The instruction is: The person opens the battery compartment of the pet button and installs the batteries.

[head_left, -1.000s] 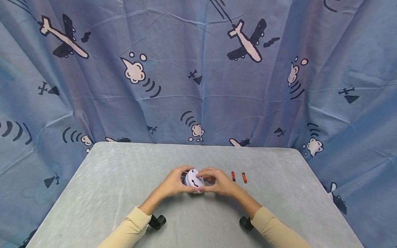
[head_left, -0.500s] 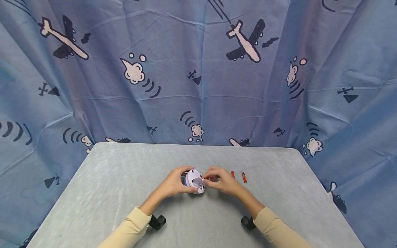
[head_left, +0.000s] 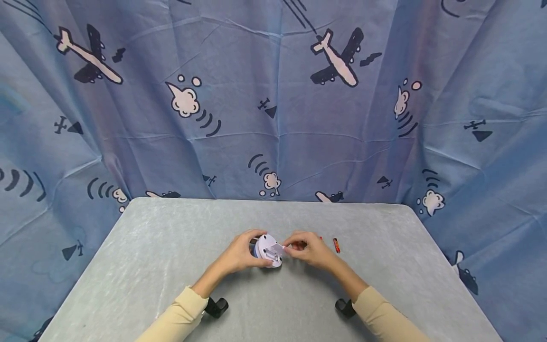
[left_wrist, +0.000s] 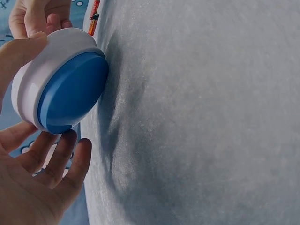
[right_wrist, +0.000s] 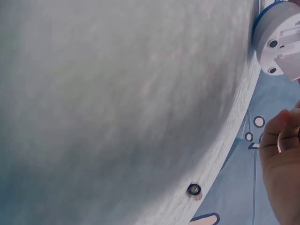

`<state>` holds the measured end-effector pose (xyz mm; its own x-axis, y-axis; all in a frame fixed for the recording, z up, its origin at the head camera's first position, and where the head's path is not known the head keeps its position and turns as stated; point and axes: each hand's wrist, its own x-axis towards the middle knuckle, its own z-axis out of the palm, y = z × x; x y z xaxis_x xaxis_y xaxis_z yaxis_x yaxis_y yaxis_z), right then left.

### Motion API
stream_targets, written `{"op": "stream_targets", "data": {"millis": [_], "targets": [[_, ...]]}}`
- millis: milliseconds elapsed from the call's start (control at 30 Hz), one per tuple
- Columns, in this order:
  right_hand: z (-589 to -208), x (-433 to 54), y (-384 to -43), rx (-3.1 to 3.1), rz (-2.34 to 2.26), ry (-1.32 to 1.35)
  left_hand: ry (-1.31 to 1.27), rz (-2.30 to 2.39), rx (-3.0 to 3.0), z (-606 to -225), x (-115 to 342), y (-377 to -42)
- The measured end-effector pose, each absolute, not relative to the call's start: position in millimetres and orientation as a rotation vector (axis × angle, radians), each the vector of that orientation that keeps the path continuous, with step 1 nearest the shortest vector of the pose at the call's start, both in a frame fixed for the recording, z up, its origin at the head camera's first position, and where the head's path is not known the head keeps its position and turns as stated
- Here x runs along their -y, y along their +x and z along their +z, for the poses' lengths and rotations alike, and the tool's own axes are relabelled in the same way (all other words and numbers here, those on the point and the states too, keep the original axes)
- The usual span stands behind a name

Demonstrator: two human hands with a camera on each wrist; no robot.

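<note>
On the round device (left_wrist: 70,86) our left hand (head_left: 241,251) grips, we could, by overbending it, snap the cover (right_wrist: 289,67) our right hand (head_left: 308,248) pinches.

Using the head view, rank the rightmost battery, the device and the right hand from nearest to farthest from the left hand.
From the left hand:
1. Device: held in its grip.
2. Right hand: at the device's right side.
3. Rightmost battery: lying farther right, past the right hand.

Left fingers (head_left: 255,232) gripping white device (head_left: 269,249), red battery (head_left: 336,245)
</note>
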<state>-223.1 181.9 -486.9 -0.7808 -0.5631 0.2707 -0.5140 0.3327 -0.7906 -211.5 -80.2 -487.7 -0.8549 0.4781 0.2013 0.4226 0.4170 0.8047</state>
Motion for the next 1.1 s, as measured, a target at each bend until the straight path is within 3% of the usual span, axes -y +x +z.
{"op": "stream_targets", "data": {"millis": [1100], "targets": [[-491.0,-231.5,-204.5,-2.671,-1.227,-1.027,0.753,1.489,-2.538,-491.1,88.9,-210.2]]}}
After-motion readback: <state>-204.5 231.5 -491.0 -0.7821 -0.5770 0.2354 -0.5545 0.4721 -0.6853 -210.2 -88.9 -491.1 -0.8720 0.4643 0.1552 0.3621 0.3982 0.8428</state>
